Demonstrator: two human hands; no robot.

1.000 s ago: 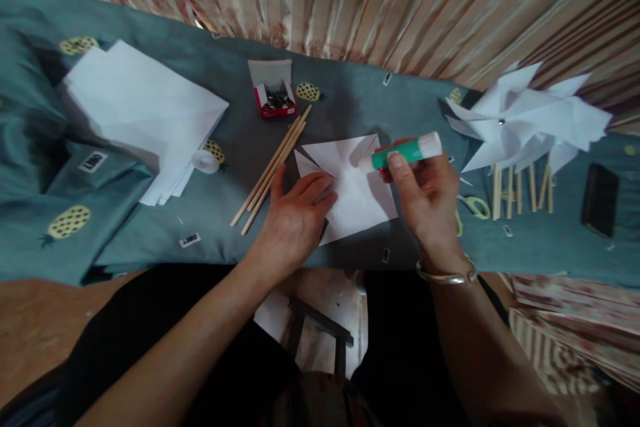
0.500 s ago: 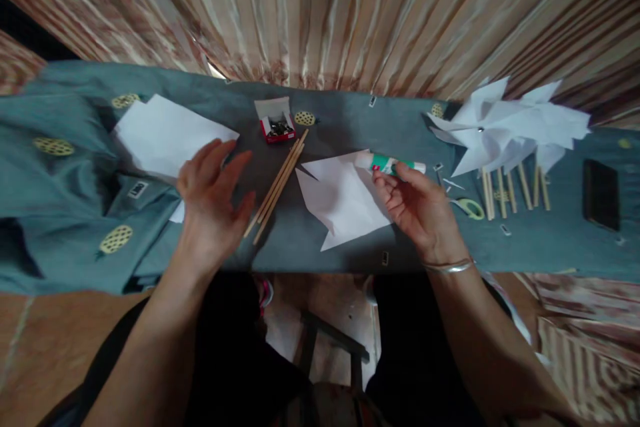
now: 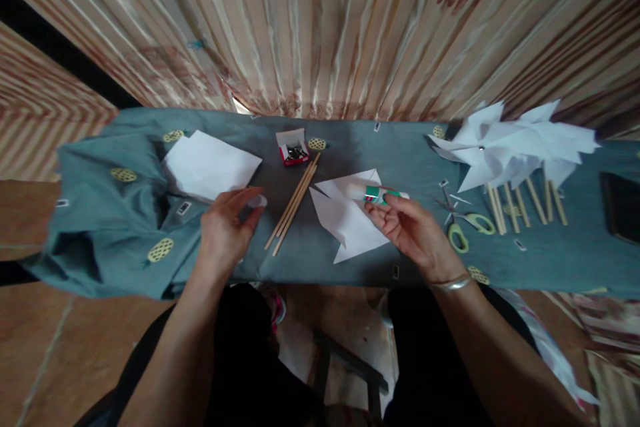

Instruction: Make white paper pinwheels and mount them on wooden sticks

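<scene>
My right hand is closed round a green and white glue stick, held level above a cut sheet of white paper. Slits run in from the paper's edges. Between the thumb and fingers of my left hand is a small whitish cap. This hand is left of three thin wooden sticks, which lie slantwise. Behind it rests a stack of white paper.
An open red and white box of metal pins stands behind the sticks. To the right lie green-handled scissors, paper pinwheels on wooden sticks and a dark phone. A striped curtain hangs behind the cloth-covered table.
My left hand has lowered and its fingers have come together on the cap. My right hand still holds the glue stick over the paper. The view has shifted, showing more of the scissors.
</scene>
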